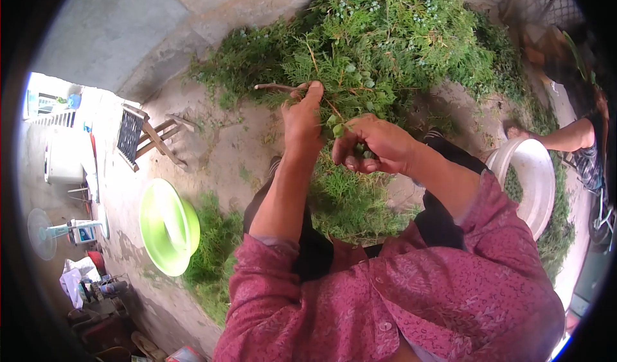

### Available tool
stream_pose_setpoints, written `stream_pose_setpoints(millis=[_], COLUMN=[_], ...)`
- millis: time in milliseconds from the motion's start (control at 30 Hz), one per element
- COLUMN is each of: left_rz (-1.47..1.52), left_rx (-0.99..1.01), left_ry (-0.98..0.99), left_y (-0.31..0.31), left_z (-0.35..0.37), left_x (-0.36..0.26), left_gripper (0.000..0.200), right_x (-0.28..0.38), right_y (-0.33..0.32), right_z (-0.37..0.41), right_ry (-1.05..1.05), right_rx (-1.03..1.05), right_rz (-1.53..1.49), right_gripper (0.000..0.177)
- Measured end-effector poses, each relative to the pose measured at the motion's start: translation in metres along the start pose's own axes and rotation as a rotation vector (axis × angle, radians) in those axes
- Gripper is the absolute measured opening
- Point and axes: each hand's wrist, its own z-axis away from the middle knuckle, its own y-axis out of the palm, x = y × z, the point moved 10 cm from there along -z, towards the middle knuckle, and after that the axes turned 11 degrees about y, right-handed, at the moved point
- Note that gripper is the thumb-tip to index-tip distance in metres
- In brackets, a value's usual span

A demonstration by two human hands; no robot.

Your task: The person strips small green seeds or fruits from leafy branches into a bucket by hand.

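A: Where is the stem?
B: The stem [275,86] is in front of me, at the near edge of the pile [411,28]; its bare end points to nine o'clock.

A: And your hands?
B: My left hand [302,121] grips the stem, thumb on top. My right hand [379,143], at four o'clock from it, is curled around some green bits [367,154], its fingertips close beside the leaves [338,130].

A: What lies further out?
B: The pile spreads at one o'clock, and loose greens [350,198] lie at five, between my legs. The green tub [153,224] is at eight, the stool [130,134] at nine, and the white tub [544,188] between three and four. Another person's leg [569,137] is at three.

A: What could go wrong?
B: If I pull hard against my left grip, I think the stem could snap. If my right fingers slacken, the bits could drop into the greens, hard to spot, green on green.

A: What can't you make out?
B: How many bits I hold: my fingers cover them. I can't tell berry from leaf there, nor where the stem's far end meets the pile. The other person is blurred and cut off.
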Motion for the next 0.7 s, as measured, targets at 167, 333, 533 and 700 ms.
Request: stream_pose_setpoints(millis=[167,333,533,700], left_rz=[-0.013,-0.053,-0.092,0.076], left_rx=[0.038,-0.189,-0.231,-0.187], left_ry=[0.021,-0.039,0.112,0.182], left_y=[0.008,-0.028,-0.035,-0.031], left_z=[0.006,-0.013,-0.022,-0.025], left_x=[-0.010,-0.007,-0.018,-0.029], left_gripper=[0.017,0.026,0.036,0.038], right_x=[0.008,-0.010,-0.022,-0.032], right_y=[0.014,0.054,-0.004,-0.035], right_z=[0.015,0.029,-0.001,-0.007], right_ry=[-0.032,-0.007,0.034,-0.046], right_rx=[0.009,0.322,0.065,-0.152], right_rz=[0.141,0.235,-0.171,-0.280], right_gripper=[0.035,0.027,0.015,0.015])
